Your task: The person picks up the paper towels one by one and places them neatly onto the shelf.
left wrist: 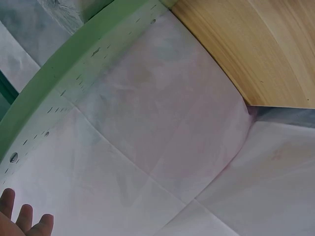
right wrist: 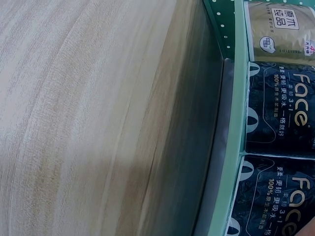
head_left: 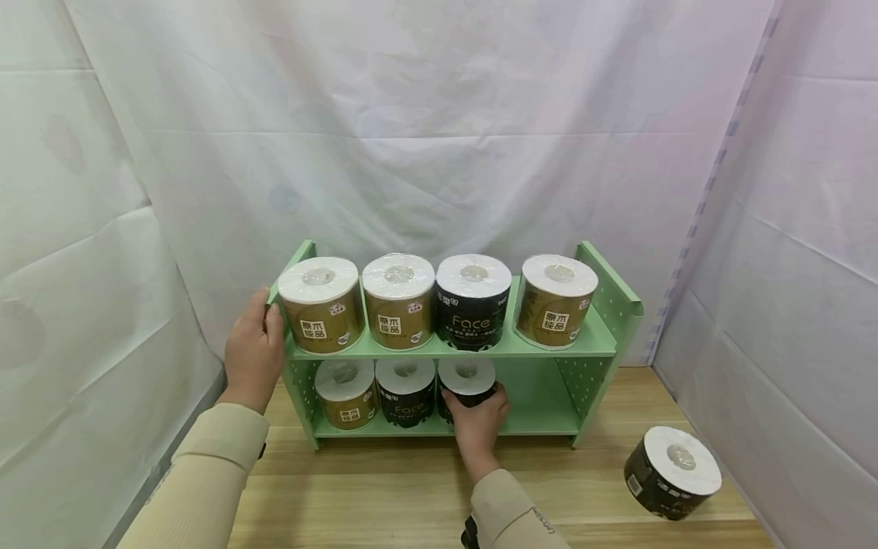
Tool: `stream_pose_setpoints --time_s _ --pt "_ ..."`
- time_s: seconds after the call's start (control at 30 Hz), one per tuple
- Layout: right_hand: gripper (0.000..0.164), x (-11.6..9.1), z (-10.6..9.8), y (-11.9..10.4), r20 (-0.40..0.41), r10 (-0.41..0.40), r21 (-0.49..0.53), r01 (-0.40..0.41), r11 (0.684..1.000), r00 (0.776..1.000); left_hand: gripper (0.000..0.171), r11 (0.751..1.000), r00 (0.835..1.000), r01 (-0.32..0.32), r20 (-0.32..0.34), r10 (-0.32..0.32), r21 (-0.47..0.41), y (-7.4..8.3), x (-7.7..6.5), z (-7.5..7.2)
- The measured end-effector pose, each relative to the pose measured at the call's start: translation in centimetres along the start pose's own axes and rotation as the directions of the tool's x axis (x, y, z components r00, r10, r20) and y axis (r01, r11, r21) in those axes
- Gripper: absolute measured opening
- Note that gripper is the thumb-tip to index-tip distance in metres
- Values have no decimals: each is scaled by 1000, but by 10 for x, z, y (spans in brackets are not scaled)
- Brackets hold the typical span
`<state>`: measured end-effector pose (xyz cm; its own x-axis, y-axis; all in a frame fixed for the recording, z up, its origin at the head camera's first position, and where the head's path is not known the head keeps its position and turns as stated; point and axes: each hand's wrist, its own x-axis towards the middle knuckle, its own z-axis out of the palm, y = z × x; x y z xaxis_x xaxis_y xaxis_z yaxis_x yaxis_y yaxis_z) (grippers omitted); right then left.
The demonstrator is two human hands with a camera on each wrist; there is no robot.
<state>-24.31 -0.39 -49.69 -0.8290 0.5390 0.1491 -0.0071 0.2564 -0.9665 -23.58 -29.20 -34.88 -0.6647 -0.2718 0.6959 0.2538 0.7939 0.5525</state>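
Observation:
A green two-tier shelf (head_left: 446,355) stands on the wooden table. My left hand (head_left: 255,352) holds its left side panel near the top; in the left wrist view several fingertips (left wrist: 25,216) show by the panel's edge. On the lower tier my right hand (head_left: 478,427) grips a black-wrapped toilet paper roll (head_left: 466,377), the third from the left. Beside it sit another black roll (head_left: 406,393) and a gold-brown roll (head_left: 346,395). The right wrist view shows the gripped roll's "Face" label (right wrist: 275,196), with only a bit of my hand at the corner.
The upper tier carries gold-brown rolls (head_left: 321,305) (head_left: 398,302) (head_left: 557,302) and a black roll (head_left: 473,303), with a gap before the rightmost one. Another black roll (head_left: 672,473) stands on the table (head_left: 357,488) at the right. White cloth (head_left: 439,137) hangs around the back and sides.

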Motion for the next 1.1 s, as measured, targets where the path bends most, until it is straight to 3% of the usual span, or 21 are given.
stream_pose_setpoints --time_s 0.4,0.8,1.1 --pt "96 -2 -5 -2 27 17 -3 -17 1000 999 29 1000 1000 1 6 -1 8 -1 0 1" --pt "100 -4 -14 4 54 -41 -54 44 998 998 28 1000 1000 -3 0 3 9 -2 0 1" --pt "99 0 -34 12 146 -65 -113 82 990 987 28 1000 1000 -5 3 5 9 -1 0 0"
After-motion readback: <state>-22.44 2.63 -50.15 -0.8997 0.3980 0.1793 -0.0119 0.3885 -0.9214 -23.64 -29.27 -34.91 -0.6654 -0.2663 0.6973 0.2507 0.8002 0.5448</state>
